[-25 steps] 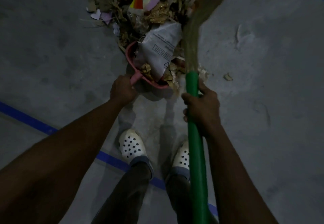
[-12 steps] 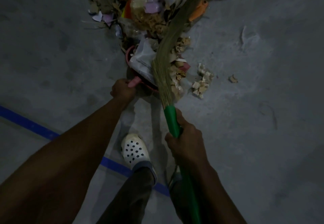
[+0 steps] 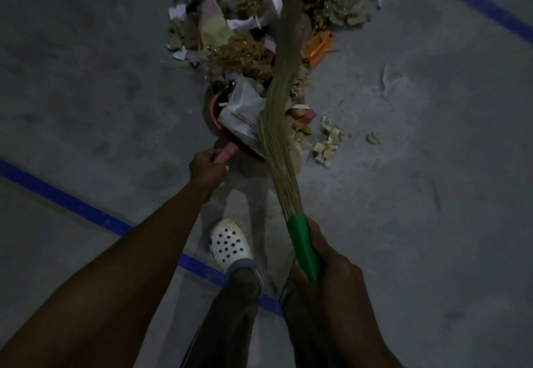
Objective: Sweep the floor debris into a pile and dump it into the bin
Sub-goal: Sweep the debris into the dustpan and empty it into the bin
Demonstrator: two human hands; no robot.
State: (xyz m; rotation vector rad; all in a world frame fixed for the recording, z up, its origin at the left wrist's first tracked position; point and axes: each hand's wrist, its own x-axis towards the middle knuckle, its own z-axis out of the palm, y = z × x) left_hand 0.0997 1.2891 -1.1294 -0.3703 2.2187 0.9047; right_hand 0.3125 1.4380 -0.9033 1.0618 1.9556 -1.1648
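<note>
A pile of debris (image 3: pixel 245 47) made of dry leaves, paper scraps and plastic lies on the grey floor ahead of me. My left hand (image 3: pixel 206 167) grips the handle of a pink dustpan (image 3: pixel 215 108) set at the pile's near edge; a crumpled white printed paper (image 3: pixel 242 114) lies in it. My right hand (image 3: pixel 326 264) grips the green handle (image 3: pixel 302 243) of a grass broom. The broom's bristles (image 3: pixel 284 79) stretch over the dustpan and up into the pile. No bin is in view.
Loose scraps (image 3: pixel 327 141) lie on the floor right of the dustpan, an orange plastic piece (image 3: pixel 318 46) at the pile's right side. Blue tape lines (image 3: pixel 72 203) cross the floor at left and top right. My left foot in a white perforated clog (image 3: pixel 229 245) stands behind the dustpan.
My right hand has pulled the broom back toward me, so the bristles now lie long across the dustpan. Some scraps spilled right of the dustpan. The left hand kept hold of the handle.
</note>
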